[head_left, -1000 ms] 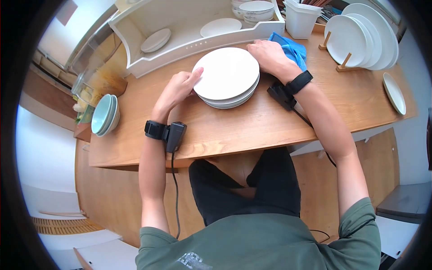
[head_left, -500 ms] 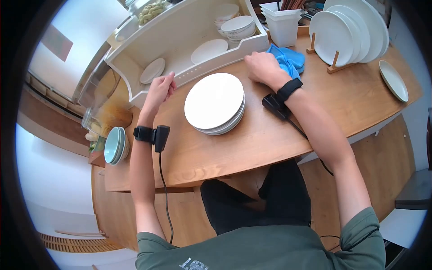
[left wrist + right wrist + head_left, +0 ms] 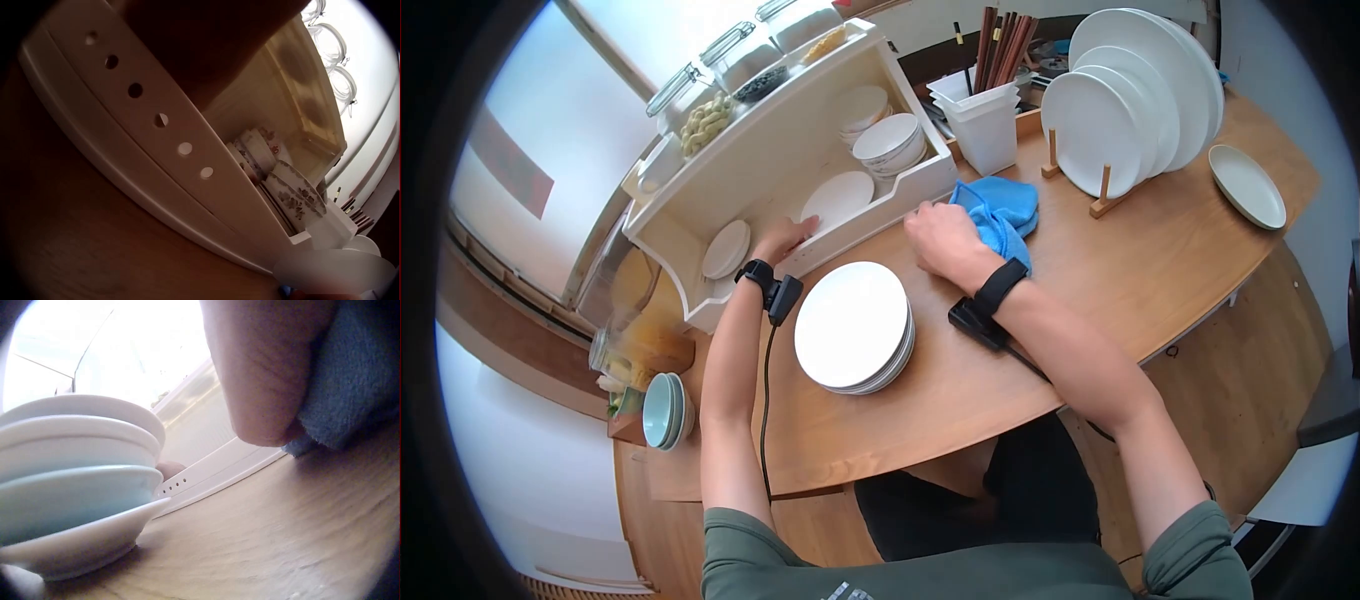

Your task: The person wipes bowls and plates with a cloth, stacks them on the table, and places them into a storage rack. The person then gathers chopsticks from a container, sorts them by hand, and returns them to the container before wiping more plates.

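In the head view, my left hand point(image 3: 782, 238) reaches over the front rail of the white shelf point(image 3: 900, 213). Its fingertips are right at the rim of a white plate point(image 3: 842, 196) lying inside. My right hand point(image 3: 945, 240), fingers curled, rests on the table and grips a blue cloth point(image 3: 1012, 205); in the right wrist view the cloth point(image 3: 356, 381) bunches beside the hand. Between my forearms stands a stack of white plates point(image 3: 852, 325), touched by neither hand. The right wrist view shows this stack point(image 3: 75, 469) from the side. Most left fingers are hidden in the left wrist view.
White bowls point(image 3: 888, 143) and small plates point(image 3: 727, 249) sit in the shelf, glass jars point(image 3: 735, 60) on top. Rightward are a chopstick holder point(image 3: 980, 130), a rack of plates point(image 3: 1090, 130) and an oval dish point(image 3: 1247, 187). Pale green bowls point(image 3: 662, 410) stand at the left edge.
My left hand has let go of the plate stack and moved forward into the shelf. My right hand has left the stack's side and stays by the cloth. The head view has turned.
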The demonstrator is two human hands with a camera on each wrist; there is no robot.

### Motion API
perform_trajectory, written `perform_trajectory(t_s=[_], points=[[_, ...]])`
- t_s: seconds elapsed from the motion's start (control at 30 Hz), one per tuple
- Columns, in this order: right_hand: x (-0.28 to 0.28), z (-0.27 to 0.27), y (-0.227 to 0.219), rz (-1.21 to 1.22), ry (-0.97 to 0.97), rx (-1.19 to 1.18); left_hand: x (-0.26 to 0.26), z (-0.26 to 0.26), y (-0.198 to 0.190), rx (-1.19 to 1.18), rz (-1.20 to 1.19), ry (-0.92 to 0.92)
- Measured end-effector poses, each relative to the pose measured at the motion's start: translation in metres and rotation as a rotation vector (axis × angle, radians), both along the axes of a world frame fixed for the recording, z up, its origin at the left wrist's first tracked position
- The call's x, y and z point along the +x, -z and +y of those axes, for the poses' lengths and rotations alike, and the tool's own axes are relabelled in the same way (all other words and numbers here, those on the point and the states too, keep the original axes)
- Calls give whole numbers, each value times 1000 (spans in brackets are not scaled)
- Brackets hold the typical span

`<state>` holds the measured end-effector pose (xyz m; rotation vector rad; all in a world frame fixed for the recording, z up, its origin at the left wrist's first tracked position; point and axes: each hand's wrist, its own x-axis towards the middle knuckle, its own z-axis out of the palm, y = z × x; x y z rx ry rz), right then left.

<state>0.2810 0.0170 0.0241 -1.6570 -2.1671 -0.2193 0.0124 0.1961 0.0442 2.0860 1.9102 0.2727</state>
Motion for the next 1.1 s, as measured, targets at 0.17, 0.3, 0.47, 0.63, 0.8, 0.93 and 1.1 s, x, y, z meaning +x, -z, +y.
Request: perform_trajectory(t_s=[0.17,0.3,0.47,0.63,0.8,0.93,1.1], points=[[-3,-1,1,6,31,-12,1,9,8,-83,-141,37],[-4,0,0,-28,56,-39,-2,6,2,-169,-377,-15],[-3,1,2,7,12,-28,-13,-1,-18,-256,-827,-113],[-3,1,0,44,19,-41,-27,-36,-32,-50,-1037,-55],[-1,2,-3,146,-30,162,-23,-123,-45,114,-1253,-22],[-7,4,-21,349,-141,425,-21,-185,-46,162,-1330,28],[-23,-15,-46,459,-374,649,5,-233,-36,292,-1345,140]])
